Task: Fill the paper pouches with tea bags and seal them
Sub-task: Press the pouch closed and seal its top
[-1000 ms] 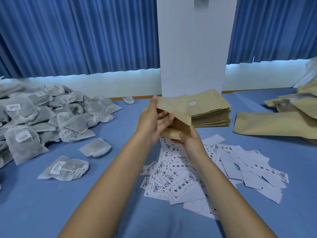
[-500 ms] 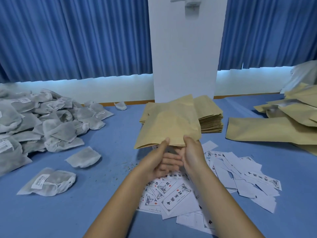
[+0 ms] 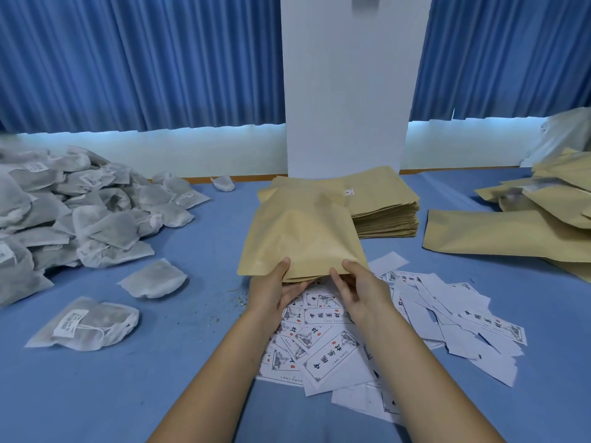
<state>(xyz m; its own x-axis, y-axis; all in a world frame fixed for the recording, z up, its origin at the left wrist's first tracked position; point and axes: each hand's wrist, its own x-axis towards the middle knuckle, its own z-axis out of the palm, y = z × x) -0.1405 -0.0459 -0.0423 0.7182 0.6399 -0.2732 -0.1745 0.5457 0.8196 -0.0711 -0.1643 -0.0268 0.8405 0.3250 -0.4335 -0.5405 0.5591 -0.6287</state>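
While both hands hold it up off the table, the flat tan kraft-paper pouch point(image 3: 303, 231) lies w/ its long axis running away from the person: near short edge toward the camera, far end reaching over the front of the stack of flat tan pouches point(image 3: 387, 203). The L hand point(image 3: 271, 290) pinches the near edge at its left part, thumb on top, fingers curled beneath. The R hand point(image 3: 363, 287) pinches the same edge further right, thumb on top, fingers under. The pouch sits approx. mid-view, above the scattered white printed paper labels point(image 3: 332, 350). A heap of grey-white mesh tea bags point(image 3: 83, 215) lies at left on the blue table cover point(image 3: 153, 372). Long tan pouches point(image 3: 511, 233) are piled at right, well apart from the hands.
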